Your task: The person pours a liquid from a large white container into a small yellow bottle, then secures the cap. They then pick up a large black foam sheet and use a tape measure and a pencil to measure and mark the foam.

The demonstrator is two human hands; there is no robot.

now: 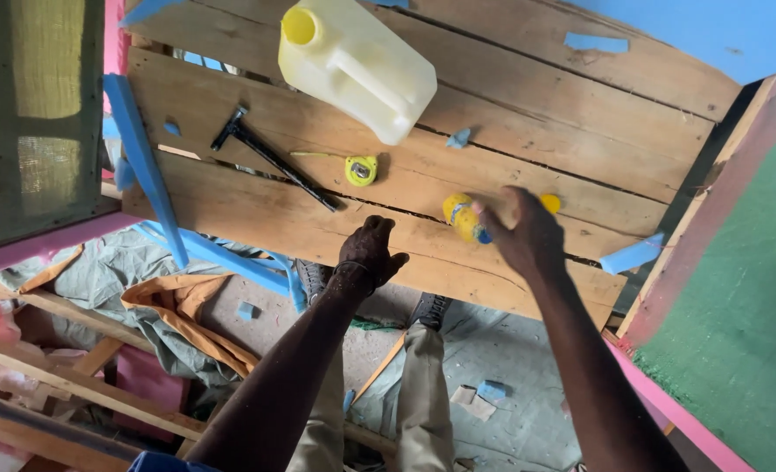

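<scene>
My right hand [521,229] is closed around a small yellow bottle [460,216] lying on the wooden plank table [257,205]; the bottle's yellow ends show on both sides of the hand. Hovering over the table's near edge, my left hand [368,252] has its fingers loosely curled and holds nothing. A yellow tape measure [361,170] with a short length of tape pulled out lies just beyond my left hand. A black hammer [270,156] rests diagonally to the left of it.
A pale yellow plastic jerrycan [356,65] lies on its side at the far part of the table. Blue foam strips [143,162] hang off the left edge; small blue foam scraps [459,137] dot the planks. Below are my legs, tarpaulin and timber offcuts.
</scene>
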